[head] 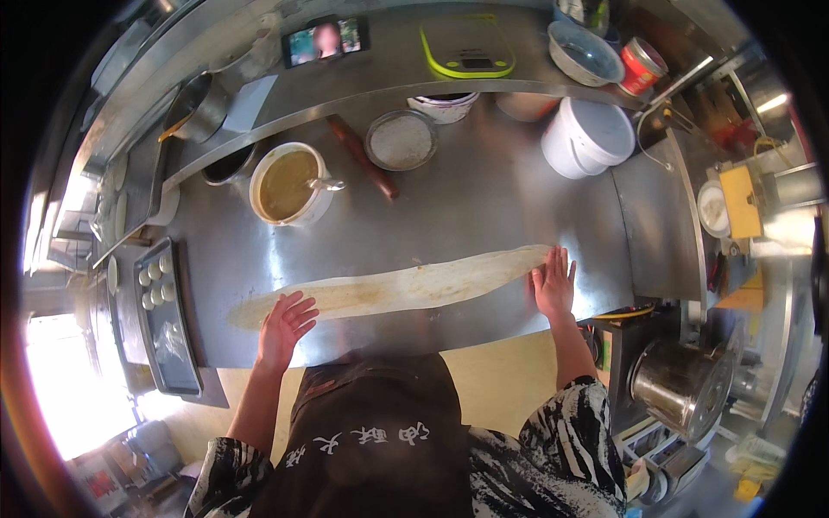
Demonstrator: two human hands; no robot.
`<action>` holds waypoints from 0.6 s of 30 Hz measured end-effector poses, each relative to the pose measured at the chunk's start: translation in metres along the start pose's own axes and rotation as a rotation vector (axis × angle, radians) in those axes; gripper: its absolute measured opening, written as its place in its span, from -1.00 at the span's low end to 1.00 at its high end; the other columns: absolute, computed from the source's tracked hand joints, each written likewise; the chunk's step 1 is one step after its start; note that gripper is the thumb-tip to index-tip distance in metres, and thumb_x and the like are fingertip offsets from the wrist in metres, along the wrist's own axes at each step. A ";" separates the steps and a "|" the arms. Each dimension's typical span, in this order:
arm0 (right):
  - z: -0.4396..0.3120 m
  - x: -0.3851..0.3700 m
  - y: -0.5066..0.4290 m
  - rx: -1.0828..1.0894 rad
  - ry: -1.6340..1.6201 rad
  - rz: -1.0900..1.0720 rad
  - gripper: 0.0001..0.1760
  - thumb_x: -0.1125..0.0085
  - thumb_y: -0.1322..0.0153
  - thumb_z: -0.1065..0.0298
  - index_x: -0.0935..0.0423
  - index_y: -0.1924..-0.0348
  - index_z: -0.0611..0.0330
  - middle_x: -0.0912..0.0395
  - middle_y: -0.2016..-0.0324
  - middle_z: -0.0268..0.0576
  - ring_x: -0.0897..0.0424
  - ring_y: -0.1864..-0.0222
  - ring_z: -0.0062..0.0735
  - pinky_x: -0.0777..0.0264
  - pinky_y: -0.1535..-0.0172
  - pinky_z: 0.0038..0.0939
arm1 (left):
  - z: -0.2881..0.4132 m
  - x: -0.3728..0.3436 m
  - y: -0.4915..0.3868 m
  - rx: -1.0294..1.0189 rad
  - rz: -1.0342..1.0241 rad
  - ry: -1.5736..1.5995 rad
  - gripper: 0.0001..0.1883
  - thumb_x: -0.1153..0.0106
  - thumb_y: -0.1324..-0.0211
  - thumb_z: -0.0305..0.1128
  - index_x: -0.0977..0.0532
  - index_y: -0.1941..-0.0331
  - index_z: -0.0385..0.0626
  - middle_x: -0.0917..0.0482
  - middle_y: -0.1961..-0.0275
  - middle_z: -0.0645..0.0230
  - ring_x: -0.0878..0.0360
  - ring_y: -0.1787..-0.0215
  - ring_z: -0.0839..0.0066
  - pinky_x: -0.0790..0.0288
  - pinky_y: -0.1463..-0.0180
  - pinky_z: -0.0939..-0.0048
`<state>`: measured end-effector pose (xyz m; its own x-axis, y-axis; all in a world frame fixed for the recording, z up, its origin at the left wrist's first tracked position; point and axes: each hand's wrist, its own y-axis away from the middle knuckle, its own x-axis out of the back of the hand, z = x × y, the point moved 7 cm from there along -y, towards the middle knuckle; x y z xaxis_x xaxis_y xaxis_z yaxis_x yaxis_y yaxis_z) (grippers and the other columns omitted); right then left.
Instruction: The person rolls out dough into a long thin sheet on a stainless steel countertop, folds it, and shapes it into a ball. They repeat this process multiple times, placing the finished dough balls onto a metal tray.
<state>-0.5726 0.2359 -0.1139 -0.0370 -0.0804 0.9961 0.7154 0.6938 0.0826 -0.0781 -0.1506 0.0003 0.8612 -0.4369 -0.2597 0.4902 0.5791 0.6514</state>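
Observation:
A long, thin strip of dough (401, 288) lies stretched across the steel worktop, with brownish paste smeared on it, mostly towards its left part. My left hand (289, 324) is palm up over the near edge of the strip's left end, fingers apart and holding nothing. At the strip's right end, my right hand (555, 281) rests with its fingers spread, touching the tip; no grip on the dough is visible. Beyond the strip stand a white tub of brown paste (285, 184) with a metal utensil in it, a wooden rolling pin (364, 157) and a round dish of white powder (401, 140).
On the left is a tray (188, 349) with several dough balls. A lidded white bucket (576, 152) stands at the back right. The raised shelf (388, 71) holds a kitchen scale (466, 48), a phone (325, 42) and a bowl (585, 55). A large steel pot (673, 385) is lower right.

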 end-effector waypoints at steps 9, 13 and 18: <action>-0.096 0.038 0.000 0.141 -0.273 0.201 -0.10 -0.15 -0.68 0.07 -0.03 -0.71 0.39 0.04 -0.73 0.26 0.02 -0.76 0.18 0.10 -0.74 0.15 | -0.015 0.019 0.015 0.014 0.074 0.031 -0.36 0.09 -0.73 0.09 -0.42 -0.49 -0.26 -0.68 -0.37 -0.02 -0.71 -0.35 0.14 -0.53 -0.45 0.11; -0.220 0.035 0.039 0.352 -0.464 0.177 -0.01 -0.14 -0.68 -0.03 0.06 -0.72 0.43 0.09 -0.74 0.29 0.04 -0.75 0.29 0.12 -0.74 0.16 | -0.024 0.015 0.016 0.045 0.049 0.017 -0.37 0.13 -0.75 0.09 -0.42 -0.49 -0.25 -0.70 -0.36 -0.01 -0.72 -0.34 0.14 -0.53 -0.44 0.12; -0.291 0.012 0.055 0.449 -0.336 -0.005 0.06 -0.09 -0.66 -0.20 0.02 -0.69 0.52 0.08 -0.72 0.39 0.07 -0.75 0.33 0.14 -0.74 0.17 | -0.017 0.029 0.020 0.017 0.006 -0.016 -0.39 0.13 -0.76 0.07 -0.47 -0.45 -0.26 -0.71 -0.34 0.02 -0.75 -0.30 0.18 -0.58 -0.38 0.15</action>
<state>-0.3310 0.0650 -0.1062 -0.3124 0.0969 0.9450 0.3497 0.9366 0.0195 -0.0406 -0.1402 -0.0058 0.8619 -0.4444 -0.2444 0.4824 0.5697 0.6654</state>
